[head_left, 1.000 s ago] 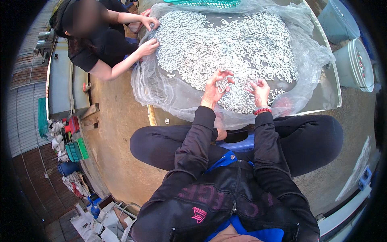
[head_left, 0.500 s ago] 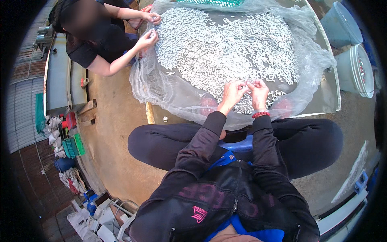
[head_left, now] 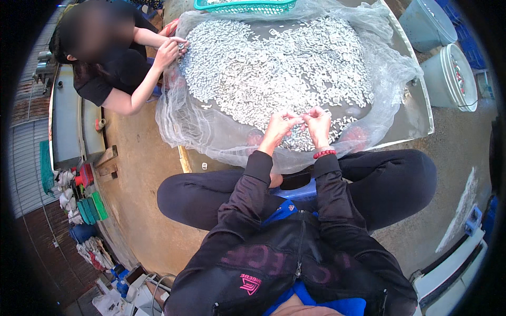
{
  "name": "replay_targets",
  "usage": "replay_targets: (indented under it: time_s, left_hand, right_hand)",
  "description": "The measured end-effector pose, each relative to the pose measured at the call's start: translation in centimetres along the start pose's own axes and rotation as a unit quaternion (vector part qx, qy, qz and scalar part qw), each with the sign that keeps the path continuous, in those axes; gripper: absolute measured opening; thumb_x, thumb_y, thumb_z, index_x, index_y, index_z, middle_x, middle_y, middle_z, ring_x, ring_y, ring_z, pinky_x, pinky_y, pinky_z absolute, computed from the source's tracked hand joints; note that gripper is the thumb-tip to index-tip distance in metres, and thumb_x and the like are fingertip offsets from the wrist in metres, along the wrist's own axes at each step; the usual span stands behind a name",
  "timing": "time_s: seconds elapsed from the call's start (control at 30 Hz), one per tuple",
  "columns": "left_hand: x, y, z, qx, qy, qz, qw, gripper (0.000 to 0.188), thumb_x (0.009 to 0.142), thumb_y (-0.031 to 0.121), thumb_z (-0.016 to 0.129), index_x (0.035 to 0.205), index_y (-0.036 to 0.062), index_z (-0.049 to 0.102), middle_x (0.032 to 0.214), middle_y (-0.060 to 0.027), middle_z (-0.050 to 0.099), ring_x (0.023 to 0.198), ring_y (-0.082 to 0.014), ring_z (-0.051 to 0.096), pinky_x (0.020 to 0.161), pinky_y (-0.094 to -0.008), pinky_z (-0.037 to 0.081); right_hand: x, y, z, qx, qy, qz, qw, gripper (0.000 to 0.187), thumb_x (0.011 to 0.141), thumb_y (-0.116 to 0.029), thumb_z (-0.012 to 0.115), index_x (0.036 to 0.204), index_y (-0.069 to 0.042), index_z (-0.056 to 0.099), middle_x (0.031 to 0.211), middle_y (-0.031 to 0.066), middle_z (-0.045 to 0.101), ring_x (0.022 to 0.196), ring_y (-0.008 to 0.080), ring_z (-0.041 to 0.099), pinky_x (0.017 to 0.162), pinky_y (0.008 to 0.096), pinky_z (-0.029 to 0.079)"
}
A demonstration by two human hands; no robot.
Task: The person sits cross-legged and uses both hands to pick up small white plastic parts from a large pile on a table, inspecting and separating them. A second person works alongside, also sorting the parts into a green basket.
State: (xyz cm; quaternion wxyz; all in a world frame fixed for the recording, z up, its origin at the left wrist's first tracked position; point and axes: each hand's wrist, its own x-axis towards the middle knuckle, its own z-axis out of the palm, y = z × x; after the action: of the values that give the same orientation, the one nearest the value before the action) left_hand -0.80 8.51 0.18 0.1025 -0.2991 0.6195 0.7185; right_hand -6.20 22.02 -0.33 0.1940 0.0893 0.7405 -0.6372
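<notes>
Thousands of small pale pieces, which look like slotted slider buckles, lie heaped on sheer mesh netting spread over a low bench. We have both hands over the near edge of the heap: our left hand comes in from the left, our right hand, with a red beaded bracelet at its wrist, from the right. Their fingers are curled inward and the fingertips meet, or nearly so; we cannot tell whether a buckle is pinched between them. The heap's main body spreads ahead of our hands and further to the left, its long axis running across us, so our left hand is nearer to that larger part. A smaller near patch sits between our wrists, with neither hand plainly closer. The buckles point every way, sharing no common axis. One stray buckle lies outside the netting, well to our left. Beyond, at the heap's left edge, we see a co-worker's hands held close together.
</notes>
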Motion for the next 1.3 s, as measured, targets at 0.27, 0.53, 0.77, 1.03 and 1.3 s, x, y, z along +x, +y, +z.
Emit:
replay_targets:
  time_s: [0.27, 0.53, 0.77, 1.03, 1.3]
  left_hand:
    - [-1.0, -2.6, 1.4, -0.017, 0.080, 0.003, 0.997, 0.019, 0.086, 0.021, 0.068, 0.097, 0.0062, 0.065, 0.076, 0.0023, 0.058, 0.058, -0.0041, 0.048, 0.044, -0.0189, 0.037]
    - [1.0, -1.7, -0.4, -0.041, 0.014, 0.052, 0.998, 0.024, 0.087, 0.015, 0.066, 0.110, 0.0078, 0.065, 0.073, 0.0052, 0.056, 0.056, -0.0019, 0.044, 0.043, -0.0184, 0.035]
    - [9.3, -1.2, 0.3, 0.513, 0.071, 0.152, 0.841, 0.025, 0.081, 0.012, 0.065, 0.105, 0.0153, 0.068, 0.091, -0.0135, 0.066, 0.087, -0.0333, 0.064, 0.079, -0.0412, 0.050]
    - [4.0, 2.2, -0.8, 0.238, 0.079, 0.215, 0.944, 0.018, 0.090, 0.020, 0.060, 0.095, 0.0039, 0.067, 0.077, -0.0096, 0.067, 0.069, -0.0166, 0.063, 0.061, -0.0307, 0.048]
    - [-1.5, 3.3, -0.8, -0.244, -0.024, 0.060, 0.967, 0.016, 0.097, 0.026, 0.053, 0.093, 0.0102, 0.054, 0.082, -0.0011, 0.052, 0.065, -0.0091, 0.051, 0.044, -0.0181, 0.037]
  right_hand:
    - [-0.7, 2.7, 2.0, 0.072, 0.004, -0.062, 0.995, 0.006, 0.080, 0.004, 0.064, 0.083, 0.001, 0.061, 0.072, 0.0073, 0.063, 0.054, 0.0110, 0.059, 0.047, 0.0246, 0.047]
    - [-0.3, 3.0, -0.9, 0.398, -0.051, 0.028, 0.915, 0.016, 0.081, 0.003, 0.066, 0.091, -0.005, 0.056, 0.091, 0.0069, 0.064, 0.074, 0.0145, 0.064, 0.058, 0.0293, 0.052]
    - [0.7, 0.4, -6.2, 0.492, -0.187, -0.003, 0.850, 0.015, 0.081, -0.003, 0.059, 0.093, -0.009, 0.053, 0.092, 0.0082, 0.059, 0.082, 0.0210, 0.059, 0.055, 0.0259, 0.049]
    - [0.9, -0.2, -5.2, 0.463, -0.180, 0.076, 0.865, 0.032, 0.090, -0.035, 0.057, 0.095, -0.003, 0.060, 0.089, 0.0092, 0.064, 0.074, 0.0181, 0.062, 0.050, 0.0258, 0.045]
    - [1.4, 1.1, -2.0, 0.322, -0.161, 0.109, 0.927, 0.029, 0.090, -0.022, 0.064, 0.111, -0.002, 0.063, 0.079, 0.0052, 0.064, 0.060, 0.0112, 0.058, 0.049, 0.0231, 0.042]
